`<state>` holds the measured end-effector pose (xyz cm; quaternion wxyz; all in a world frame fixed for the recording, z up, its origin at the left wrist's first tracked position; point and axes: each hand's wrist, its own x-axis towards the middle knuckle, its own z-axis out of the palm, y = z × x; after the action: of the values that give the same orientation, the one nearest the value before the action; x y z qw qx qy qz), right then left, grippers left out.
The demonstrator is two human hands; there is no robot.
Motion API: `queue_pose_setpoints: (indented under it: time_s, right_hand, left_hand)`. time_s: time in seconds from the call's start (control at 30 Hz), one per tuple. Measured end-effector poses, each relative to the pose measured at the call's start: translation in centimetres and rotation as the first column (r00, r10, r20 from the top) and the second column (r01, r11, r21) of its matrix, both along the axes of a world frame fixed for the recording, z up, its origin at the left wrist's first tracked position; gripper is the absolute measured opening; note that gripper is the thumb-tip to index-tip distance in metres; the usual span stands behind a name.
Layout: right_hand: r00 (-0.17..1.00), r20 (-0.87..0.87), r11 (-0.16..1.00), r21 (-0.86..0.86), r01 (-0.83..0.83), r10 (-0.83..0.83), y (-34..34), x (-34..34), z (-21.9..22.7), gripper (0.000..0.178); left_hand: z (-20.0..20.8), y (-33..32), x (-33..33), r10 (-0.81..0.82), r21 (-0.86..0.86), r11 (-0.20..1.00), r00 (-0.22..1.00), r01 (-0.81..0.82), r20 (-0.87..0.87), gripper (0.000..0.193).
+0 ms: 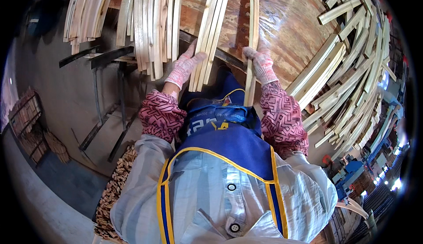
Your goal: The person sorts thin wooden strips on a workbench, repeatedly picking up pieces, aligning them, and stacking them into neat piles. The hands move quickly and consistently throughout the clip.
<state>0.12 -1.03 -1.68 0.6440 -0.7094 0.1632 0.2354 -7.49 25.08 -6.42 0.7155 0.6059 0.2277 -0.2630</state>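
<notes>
Both of my hands wear pinkish-white work gloves, with patterned pink sleeve covers on the forearms. A small group of long pale wooden strips [211,35] lies side by side, their near ends jutting past the table edge. My left hand [186,65] is closed on the left side of this group, its thumb on top. To the right, my right hand [260,62] grips a single wooden strip [254,19], which points away across the table, its near end close to my blue apron. The fingers under the strips are partly hidden.
Left of my left hand, a row of wooden strips [152,24] overhangs the table, with another bundle [88,10] farther left. A loose heap of strips [352,68] covers the right side. The worn plywood tabletop [286,28] lies ahead. Black metal supports [112,57] stand at the left.
</notes>
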Motion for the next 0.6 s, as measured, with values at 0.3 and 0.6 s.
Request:
queue_pose_setpoints:
  time_s: [0.3,0.6]
  right_hand:
    - [0.981,-0.176,0.997,0.015,0.079,-0.075,-1.0,-2.7,6.4,0.05]
    - [0.997,-0.063,0.989,0.146,-0.028,0.037,1.0,-2.5,10.4,0.056]
  left_hand:
    - [6.6,2.9,-1.2,0.251,-0.464,0.837,0.957,-0.291,-0.148,0.055]
    - [7.6,3.6,-0.9,0.239,-0.486,0.818,0.95,-0.308,-0.199,0.052]
